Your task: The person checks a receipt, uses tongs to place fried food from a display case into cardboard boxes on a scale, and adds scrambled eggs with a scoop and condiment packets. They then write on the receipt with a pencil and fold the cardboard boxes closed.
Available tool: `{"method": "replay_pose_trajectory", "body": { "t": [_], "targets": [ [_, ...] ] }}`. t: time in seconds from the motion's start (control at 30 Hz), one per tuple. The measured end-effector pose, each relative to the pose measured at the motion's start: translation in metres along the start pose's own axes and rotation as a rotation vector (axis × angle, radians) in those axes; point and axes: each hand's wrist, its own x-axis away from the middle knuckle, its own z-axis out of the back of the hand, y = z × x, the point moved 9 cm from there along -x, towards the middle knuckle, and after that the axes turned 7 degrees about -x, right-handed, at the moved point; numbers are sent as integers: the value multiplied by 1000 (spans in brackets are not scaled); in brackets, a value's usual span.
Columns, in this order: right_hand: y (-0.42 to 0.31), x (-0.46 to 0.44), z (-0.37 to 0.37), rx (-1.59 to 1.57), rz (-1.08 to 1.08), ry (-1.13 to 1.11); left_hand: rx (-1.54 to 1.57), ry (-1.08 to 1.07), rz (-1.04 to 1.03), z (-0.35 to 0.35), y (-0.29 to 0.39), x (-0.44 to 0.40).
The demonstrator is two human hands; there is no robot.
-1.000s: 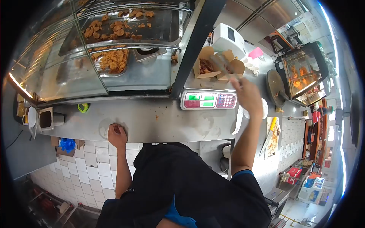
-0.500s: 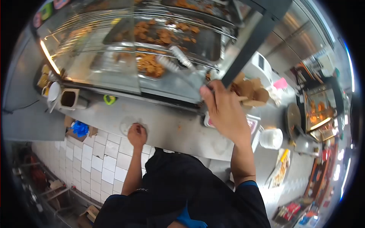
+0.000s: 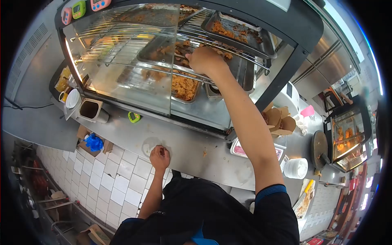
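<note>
My right hand [image 3: 206,61] reaches into the glass-fronted warming cabinet, above the middle metal tray [image 3: 247,77] of fried food pieces. Its fingers are closed on tongs, which the hand and the wire rack mostly hide. At the counter's near edge, my left hand [image 3: 159,157] is curled against a clear round plastic container [image 3: 148,146]. That container is hard to make out against the steel. Below the rack, a smaller tray holds golden crumbly fried food [image 3: 184,86]. A further tray [image 3: 237,32] with crumbs and bits sits on the upper rack.
The sliding glass pane [image 3: 122,77] covers the cabinet's left part; a black post [image 3: 281,77] stands right of my forearm. On the counter are a green timer [image 3: 134,117], a square metal container [image 3: 92,109], cardboard boxes [image 3: 281,121] and stacked white tubs [image 3: 295,168].
My right hand has moved from the cabinet's front edge up and left, inside over the middle tray, carrying the tongs. My left hand stays at the counter edge. The view has shifted.
</note>
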Motion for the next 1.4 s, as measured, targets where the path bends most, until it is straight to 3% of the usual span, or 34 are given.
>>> {"method": "replay_pose_trajectory", "body": {
  "t": [0.2, 0.3, 0.6, 0.7, 0.77, 0.83, 0.93, 1.0, 1.13, 1.23, 1.3, 1.4],
  "targets": [
    [-3, -15, -14, 4, 6, 11, 16, 23, 36, 3, -1, 0],
    [-11, -11, -9, -33, 119, 83, 3, 37, 7, 3, -1, 0],
    [-13, -26, -10, -56, 83, 70, 5, 36, -18, 3, -2, 0],
    [-6, 4, -6, -87, 104, 133, 19, 32, -20, 2, -3, 0],
    [1, 46, 14, -83, 126, 385, 20, 30, -34, -1, 0, 1],
    [13, 89, 24, -86, 90, 428, 17, 31, -41, 0, -2, 2],
    [48, 168, 37, -89, 42, 549, 19, 19, -69, -5, -6, 4],
    [84, 231, 38, -280, -57, 491, 15, -1, -80, -7, -4, 6],
    [172, 355, 22, -419, -535, 431, -36, 13, -50, -6, -2, 3],
    [224, 382, 16, -264, -583, 531, -40, -37, -3, -7, -2, 3],
    [267, 369, -4, -41, -435, 551, -49, -63, -3, -9, -2, 1],
    [298, 330, -8, -24, -568, 425, -61, -43, -24, -7, 2, 1]
  ]
}}
